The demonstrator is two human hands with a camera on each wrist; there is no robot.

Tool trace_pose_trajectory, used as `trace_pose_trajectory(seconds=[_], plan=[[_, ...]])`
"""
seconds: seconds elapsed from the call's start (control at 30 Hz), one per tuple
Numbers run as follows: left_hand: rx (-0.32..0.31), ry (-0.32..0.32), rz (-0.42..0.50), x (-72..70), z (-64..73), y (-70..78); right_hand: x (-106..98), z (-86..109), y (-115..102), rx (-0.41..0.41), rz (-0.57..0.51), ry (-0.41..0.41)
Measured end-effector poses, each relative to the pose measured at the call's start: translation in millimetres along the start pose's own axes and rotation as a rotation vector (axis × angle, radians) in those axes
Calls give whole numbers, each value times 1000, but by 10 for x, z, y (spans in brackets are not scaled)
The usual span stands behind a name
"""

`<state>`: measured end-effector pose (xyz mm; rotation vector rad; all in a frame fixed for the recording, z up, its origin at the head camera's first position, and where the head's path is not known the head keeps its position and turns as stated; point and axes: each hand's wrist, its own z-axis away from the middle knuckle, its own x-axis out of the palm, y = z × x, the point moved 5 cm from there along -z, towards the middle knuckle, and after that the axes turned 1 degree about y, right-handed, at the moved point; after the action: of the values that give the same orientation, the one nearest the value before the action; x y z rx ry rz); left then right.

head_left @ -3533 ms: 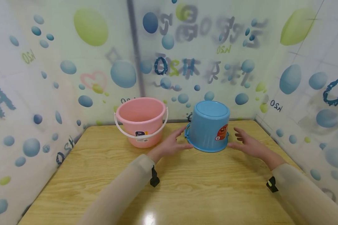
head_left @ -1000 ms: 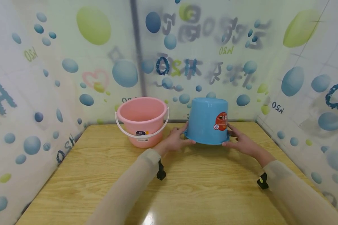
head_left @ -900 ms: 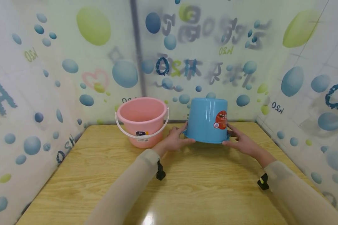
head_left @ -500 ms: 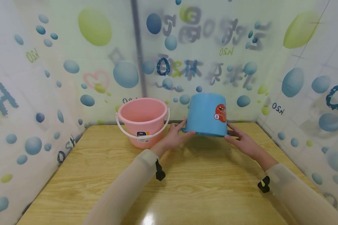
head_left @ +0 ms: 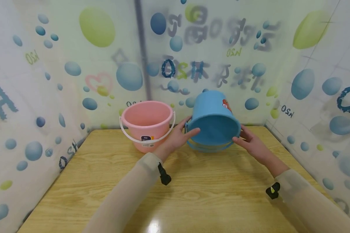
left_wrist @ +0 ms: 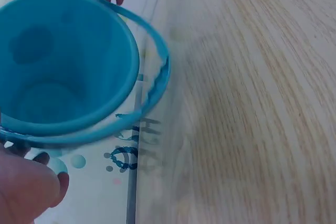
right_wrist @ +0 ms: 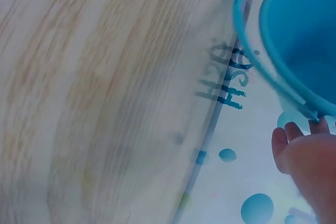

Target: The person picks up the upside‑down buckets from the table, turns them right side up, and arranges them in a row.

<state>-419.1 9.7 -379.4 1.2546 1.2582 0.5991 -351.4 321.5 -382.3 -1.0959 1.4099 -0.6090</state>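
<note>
A blue bucket is held in the air over the back right of the table, tipped so its mouth faces me and its base points to the wall. My left hand grips its left rim, thumb in front and fingers behind. At the right rim my right hand holds on, thumb toward me, other fingers partly hidden behind the bucket. The blue handle hangs below the mouth. Inside, the bucket shows nothing. A red sticker sits on its upper right side.
A pink bucket with a white handle stands upright just left of my left hand. The wooden table runs back to a curtain-like wall printed with blue and green bubbles.
My hands took hold of the upside-down blue bucket, raised it off the table and tipped its mouth toward me, its handle swinging below. The pink bucket stayed put.
</note>
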Motion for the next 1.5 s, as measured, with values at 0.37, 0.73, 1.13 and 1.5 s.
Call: trace_pose_trajectory(seconds=[0.37, 0.73, 1.13, 1.5], plan=[[79, -19, 77, 3, 0, 117, -14, 12, -183, -73, -152, 36], [131, -37, 81, -27, 33, 199, -136, -32, -326, -105, -148, 53], [223, -146, -16, -84, 75, 261, -197, -17, -324, -137, -126, 22], [181, -130, -87, -65, 51, 251, -234, -15, -302, -136, -102, -2]])
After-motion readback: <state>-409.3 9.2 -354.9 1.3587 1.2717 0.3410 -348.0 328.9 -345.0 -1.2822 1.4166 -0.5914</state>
